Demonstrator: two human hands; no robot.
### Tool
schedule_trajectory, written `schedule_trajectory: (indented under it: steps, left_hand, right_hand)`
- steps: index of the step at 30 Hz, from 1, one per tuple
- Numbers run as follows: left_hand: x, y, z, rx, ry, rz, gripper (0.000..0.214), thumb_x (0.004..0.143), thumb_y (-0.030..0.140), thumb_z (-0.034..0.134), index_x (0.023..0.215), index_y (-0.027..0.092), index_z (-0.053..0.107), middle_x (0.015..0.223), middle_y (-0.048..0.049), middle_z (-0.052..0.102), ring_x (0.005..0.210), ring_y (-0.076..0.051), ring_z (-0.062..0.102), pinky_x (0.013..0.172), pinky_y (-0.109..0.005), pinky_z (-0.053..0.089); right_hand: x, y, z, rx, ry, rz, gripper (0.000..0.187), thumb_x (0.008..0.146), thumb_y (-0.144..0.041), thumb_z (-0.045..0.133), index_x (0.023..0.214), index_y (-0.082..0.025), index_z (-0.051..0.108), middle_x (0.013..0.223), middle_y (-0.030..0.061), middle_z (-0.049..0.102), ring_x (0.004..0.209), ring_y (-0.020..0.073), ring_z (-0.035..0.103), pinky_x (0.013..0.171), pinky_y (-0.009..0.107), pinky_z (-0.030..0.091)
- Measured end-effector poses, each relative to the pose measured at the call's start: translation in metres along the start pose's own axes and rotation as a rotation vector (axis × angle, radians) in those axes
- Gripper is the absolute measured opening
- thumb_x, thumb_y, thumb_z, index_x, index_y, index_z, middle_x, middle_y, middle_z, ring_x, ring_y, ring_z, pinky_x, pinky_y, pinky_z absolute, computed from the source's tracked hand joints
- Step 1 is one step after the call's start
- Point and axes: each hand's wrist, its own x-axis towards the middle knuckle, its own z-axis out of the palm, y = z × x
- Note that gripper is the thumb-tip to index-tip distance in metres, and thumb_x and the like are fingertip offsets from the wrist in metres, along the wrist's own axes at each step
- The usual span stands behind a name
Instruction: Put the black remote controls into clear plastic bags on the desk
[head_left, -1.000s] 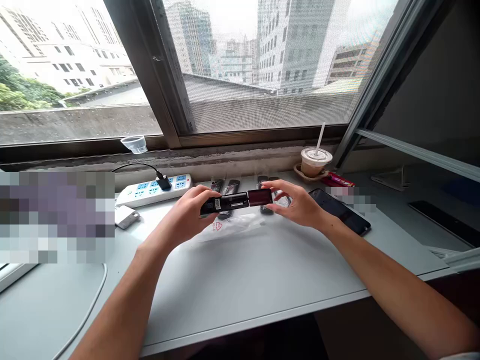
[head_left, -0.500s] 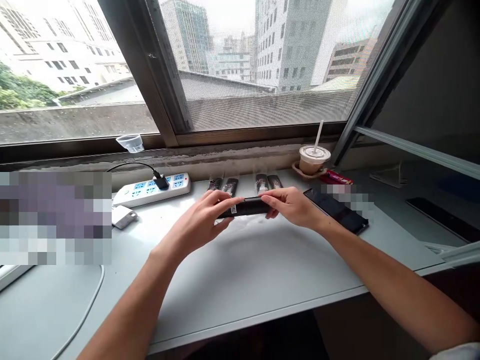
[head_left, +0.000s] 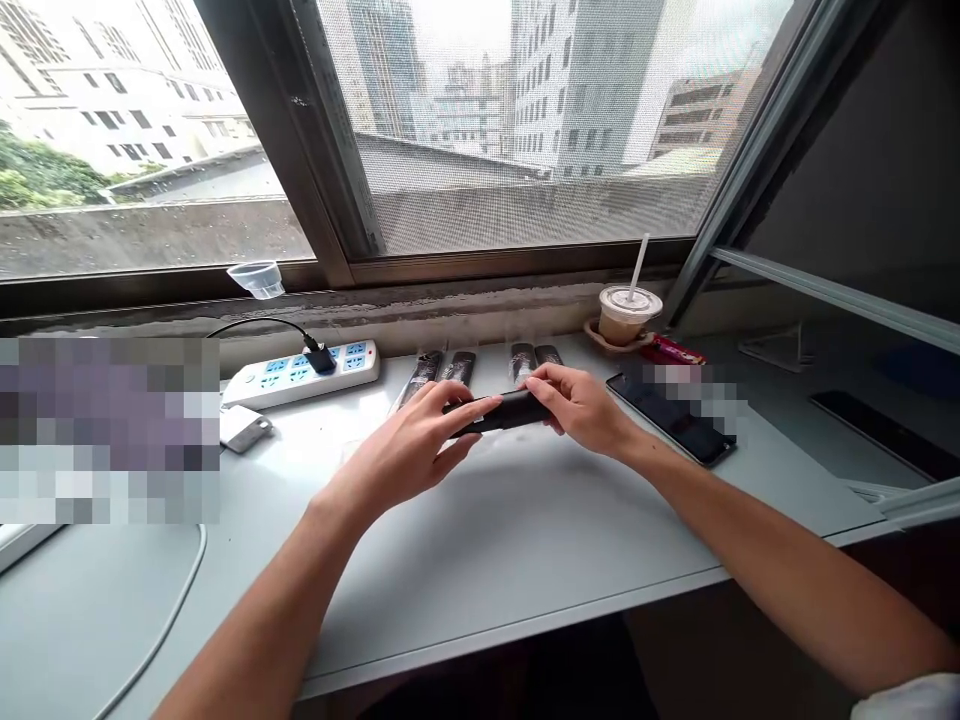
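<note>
A white power strip (head_left: 300, 372), one black plug (head_left: 321, 358) in it, lies at the back of a grey desk (head_left: 487, 580). A lidded drink (head_left: 628, 312) with a straw (head_left: 640, 262) stands to the right, near a dark smartphone (head_left: 670, 418); a clear plastic cup (head_left: 256, 279) sits on the sill (head_left: 450, 303).

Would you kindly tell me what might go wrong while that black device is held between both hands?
1. The left hand and right hand grip the device only near its ends with the fingers; it might slip and hit the desk.
2. The right hand is close to the phone, with the drink just behind; a wide wrist move might knock either.
</note>
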Motion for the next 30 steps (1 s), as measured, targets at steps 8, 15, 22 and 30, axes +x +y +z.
schedule_trajectory:
  steps: [8,15,22,30]
  left_hand:
    - [0.004,0.007,0.003,-0.033,0.027,0.046,0.053,0.107,0.024,0.053,0.159,0.034,0.046,0.128,-0.011,0.061,0.109,-0.025,0.064,0.096,-0.043,0.06]
    - [0.005,0.009,0.007,0.042,0.059,0.091,0.056,0.106,0.02,0.054,0.159,0.033,0.044,0.128,-0.0128,0.062,0.112,-0.027,0.062,0.095,-0.046,0.06]
    - [0.006,0.012,0.005,0.036,0.029,0.079,0.051,0.107,0.02,0.052,0.156,0.03,0.048,0.13,-0.0138,0.061,0.115,-0.028,0.061,0.094,-0.046,0.06]
    - [0.015,0.014,-0.001,0.134,0.371,-0.03,0.038,0.103,0.026,0.063,0.141,0.032,0.061,0.139,-0.0098,0.063,0.137,-0.032,0.052,0.117,-0.058,0.047]
  right_hand:
    - [-0.003,0.001,0.009,-0.072,-0.037,-0.051,0.035,0.104,-0.057,0.056,0.096,-0.023,0.061,0.082,-0.0007,0.064,0.069,0.0153,0.055,0.062,0.028,0.041]
    - [-0.003,0.0,0.01,-0.262,-0.074,-0.154,0.032,0.109,-0.05,0.047,0.106,-0.024,0.064,0.092,0.0034,0.072,0.083,0.0215,0.064,0.077,0.034,0.048]
    - [-0.003,0.0,0.011,-0.263,-0.09,-0.155,0.037,0.106,-0.055,0.054,0.118,-0.022,0.066,0.108,0.0073,0.074,0.095,0.0248,0.068,0.085,0.038,0.05]
    - [0.009,0.001,-0.007,0.28,0.041,0.085,0.037,0.09,-0.054,0.078,0.104,-0.02,0.08,0.094,0.0044,0.076,0.085,0.0206,0.068,0.074,0.03,0.053]
